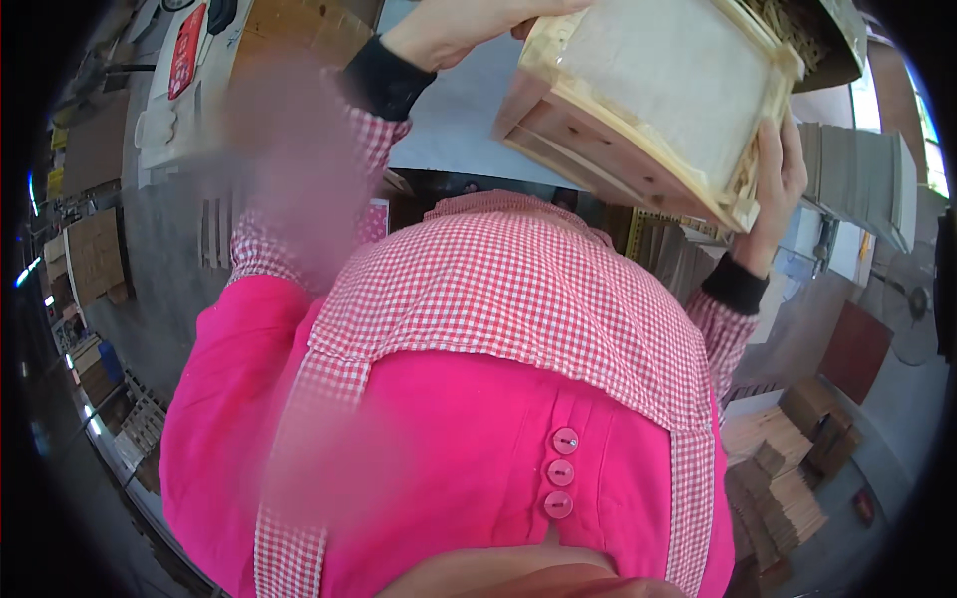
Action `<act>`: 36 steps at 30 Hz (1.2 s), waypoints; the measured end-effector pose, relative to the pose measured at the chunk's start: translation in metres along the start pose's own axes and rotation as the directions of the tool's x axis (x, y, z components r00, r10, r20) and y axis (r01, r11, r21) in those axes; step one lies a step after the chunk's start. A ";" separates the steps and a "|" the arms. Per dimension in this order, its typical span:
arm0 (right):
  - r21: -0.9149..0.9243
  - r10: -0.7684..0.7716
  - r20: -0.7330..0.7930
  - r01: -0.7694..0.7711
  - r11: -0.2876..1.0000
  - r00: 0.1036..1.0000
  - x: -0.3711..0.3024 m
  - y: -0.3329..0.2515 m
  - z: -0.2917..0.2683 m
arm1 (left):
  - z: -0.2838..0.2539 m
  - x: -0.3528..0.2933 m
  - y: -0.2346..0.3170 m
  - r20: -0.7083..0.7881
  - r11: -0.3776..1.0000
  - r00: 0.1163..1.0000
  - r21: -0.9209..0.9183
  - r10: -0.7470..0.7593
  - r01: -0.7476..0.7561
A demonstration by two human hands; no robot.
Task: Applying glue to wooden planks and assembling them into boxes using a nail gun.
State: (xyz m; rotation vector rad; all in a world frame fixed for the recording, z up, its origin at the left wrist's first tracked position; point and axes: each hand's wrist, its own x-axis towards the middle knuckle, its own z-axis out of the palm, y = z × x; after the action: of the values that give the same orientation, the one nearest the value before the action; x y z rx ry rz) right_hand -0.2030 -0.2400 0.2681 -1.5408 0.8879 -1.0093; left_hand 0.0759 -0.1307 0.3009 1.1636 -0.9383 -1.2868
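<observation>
A pale wooden box (608, 149) with a whitish, cloudy panel (668, 85) on its upper face is held tilted in front of me. My left hand (464, 28) grips its far left edge, with the fingertips partly hidden behind it. On the right side, my right hand (776, 179) wraps its fingers round the box's near right edge. Behind the box's far right corner stands an open container (832, 45) with shredded, straw-like filling. Below the box lies a pale table surface (449, 130).
A brown board or carton (289, 45) and a red packet (187, 52) lie to the far left. At the right are stacked pale sheets (857, 179), a fan (912, 299) and wooden boards (773, 453) beside brown cartons (822, 419). Blurry smudges veil part of the left side.
</observation>
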 end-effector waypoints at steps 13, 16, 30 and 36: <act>-0.194 -0.037 0.527 0.163 0.967 0.849 0.118 0.056 0.002 | 0.032 -0.056 -0.071 -0.428 0.995 0.902 0.094 0.052 -0.012; -0.372 -0.239 0.425 0.409 0.834 0.873 0.138 0.065 0.010 | 0.034 -0.056 -0.077 -0.480 0.994 0.876 -0.107 -0.053 0.001; 0.181 0.169 -0.163 -0.139 0.974 0.972 -0.055 0.018 0.097 | -0.093 0.045 -0.038 0.217 0.948 0.976 -0.307 -0.019 0.087; -0.102 0.153 0.053 -0.147 0.984 0.987 -0.016 0.022 0.026 | -0.026 -0.017 -0.039 -0.001 0.947 0.990 -0.294 -0.139 0.133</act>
State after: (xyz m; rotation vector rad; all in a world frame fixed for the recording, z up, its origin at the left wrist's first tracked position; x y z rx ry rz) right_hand -0.1856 -0.2203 0.2415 -1.5531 1.0075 -0.8174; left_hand 0.0913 -0.1075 0.2590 1.0196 -0.6321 -1.4658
